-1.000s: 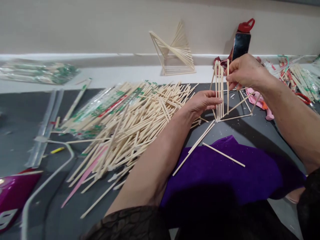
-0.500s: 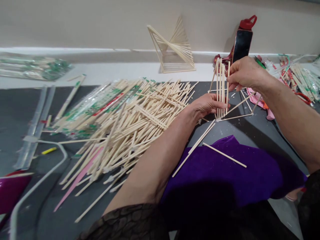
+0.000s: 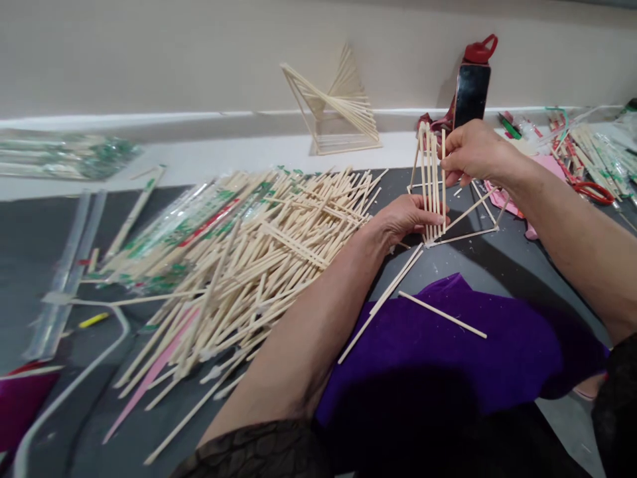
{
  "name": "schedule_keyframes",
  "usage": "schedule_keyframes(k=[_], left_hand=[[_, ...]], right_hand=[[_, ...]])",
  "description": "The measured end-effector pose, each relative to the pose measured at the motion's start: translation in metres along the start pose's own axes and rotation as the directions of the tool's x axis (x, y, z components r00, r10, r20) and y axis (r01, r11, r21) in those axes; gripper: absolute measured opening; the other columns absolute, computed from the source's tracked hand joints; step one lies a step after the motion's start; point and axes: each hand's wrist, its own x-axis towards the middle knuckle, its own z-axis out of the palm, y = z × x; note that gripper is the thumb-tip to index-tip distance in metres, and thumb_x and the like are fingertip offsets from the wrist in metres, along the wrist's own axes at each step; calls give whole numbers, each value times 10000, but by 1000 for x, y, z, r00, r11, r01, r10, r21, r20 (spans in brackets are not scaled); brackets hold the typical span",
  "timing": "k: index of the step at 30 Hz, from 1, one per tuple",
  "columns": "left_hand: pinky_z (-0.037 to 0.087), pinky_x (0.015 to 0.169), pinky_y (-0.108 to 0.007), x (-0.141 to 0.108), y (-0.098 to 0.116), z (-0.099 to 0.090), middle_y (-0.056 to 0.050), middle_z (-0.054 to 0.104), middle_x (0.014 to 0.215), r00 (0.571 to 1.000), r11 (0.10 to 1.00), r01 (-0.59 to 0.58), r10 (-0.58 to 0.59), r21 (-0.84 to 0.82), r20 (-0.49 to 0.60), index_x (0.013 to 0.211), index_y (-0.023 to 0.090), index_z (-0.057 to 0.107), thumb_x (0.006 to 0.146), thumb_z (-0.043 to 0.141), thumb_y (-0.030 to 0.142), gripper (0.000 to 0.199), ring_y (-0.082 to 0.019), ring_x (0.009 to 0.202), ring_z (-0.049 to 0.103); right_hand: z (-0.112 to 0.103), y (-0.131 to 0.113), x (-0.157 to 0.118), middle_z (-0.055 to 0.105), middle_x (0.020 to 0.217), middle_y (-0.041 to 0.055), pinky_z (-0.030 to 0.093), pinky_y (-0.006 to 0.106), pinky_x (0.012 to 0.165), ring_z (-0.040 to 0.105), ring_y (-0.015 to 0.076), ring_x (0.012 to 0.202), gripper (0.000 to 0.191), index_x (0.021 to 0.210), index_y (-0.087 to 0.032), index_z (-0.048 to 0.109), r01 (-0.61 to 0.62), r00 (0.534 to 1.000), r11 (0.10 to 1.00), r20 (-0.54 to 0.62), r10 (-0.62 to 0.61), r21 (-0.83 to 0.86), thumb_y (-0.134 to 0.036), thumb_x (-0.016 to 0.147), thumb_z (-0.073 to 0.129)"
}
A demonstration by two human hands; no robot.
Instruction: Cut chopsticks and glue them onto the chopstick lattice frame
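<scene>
A stick frame (image 3: 468, 235) stands on the grey table at the right of centre, with several near-upright sticks (image 3: 430, 174) on its left side. Around the lower part of these sticks my left hand (image 3: 405, 216) is closed, its thumb across their front. My right hand (image 3: 462, 151) pinches the upper part of a single upright stick (image 3: 443, 189), just right of the others. That stick's lower end is close to my left thumb; whether it touches the frame I cannot tell.
Loose sticks (image 3: 298, 226) and wrapped bundles (image 3: 199, 212) lie to the left. A finished-looking twisted stick model (image 3: 343, 106) stands behind. A phone (image 3: 472, 94) leans on a red-capped bottle (image 3: 480, 50). Purple cloth (image 3: 497, 332) lies in front; red scissors (image 3: 594, 192) at right.
The view has shifted slightly, so things sit a little lower and further left. Both hands keep their hold, and the single stick stands slightly nearer the others at its lower end.
</scene>
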Motion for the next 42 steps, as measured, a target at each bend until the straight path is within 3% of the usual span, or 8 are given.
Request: schedule_keyframes(k=[4,10,18,26,36,42], left_hand=[[484,766,-328,0,-1,-1,-22,708,690,1000,1000,5,-5,4,-1,774,143,691,643,739,79,153,-126,627,633],[488,732,-312,3,-4,-5,-23,712,693,1000,1000,13,-13,-2,-3,769,159,694,617,770,119,174,-137,648,643],[472,685,-291,3,-5,-5,-3,696,684,1000,999,5,-4,39,-18,779,166,696,588,786,164,211,-120,611,622],[484,678,-294,-1,-2,-2,-28,710,703,999,998,19,-17,54,-48,786,146,688,598,770,170,207,-138,637,642],[483,675,-285,-1,-2,-1,-25,714,687,998,999,25,-23,37,-55,757,154,699,604,767,169,168,-131,616,638],[485,696,-300,0,-2,-1,-36,713,688,997,999,37,-36,21,-68,756,154,705,630,754,158,135,-136,618,633]], right_hand=[[2,-3,-2,585,450,11,501,224,388,640,170,476,259,514,-173,596,-9,1000,997,-10,8,-81,35,668,615],[3,11,6,549,418,-11,463,176,351,598,129,445,219,517,-181,588,129,992,991,13,-128,-23,-22,647,661],[9,20,17,539,443,-9,573,281,489,668,183,537,167,595,-133,620,69,997,987,55,-61,-143,2,691,636],[13,7,9,598,527,41,620,385,616,702,239,643,167,620,-124,615,-19,997,980,68,33,-199,15,713,608],[12,-2,-2,552,451,15,622,332,606,698,215,634,226,582,-152,611,-4,997,979,79,21,-203,21,715,553],[13,-7,-3,601,532,67,624,392,693,718,256,728,230,587,-107,611,-46,995,969,72,65,-242,35,743,520]])
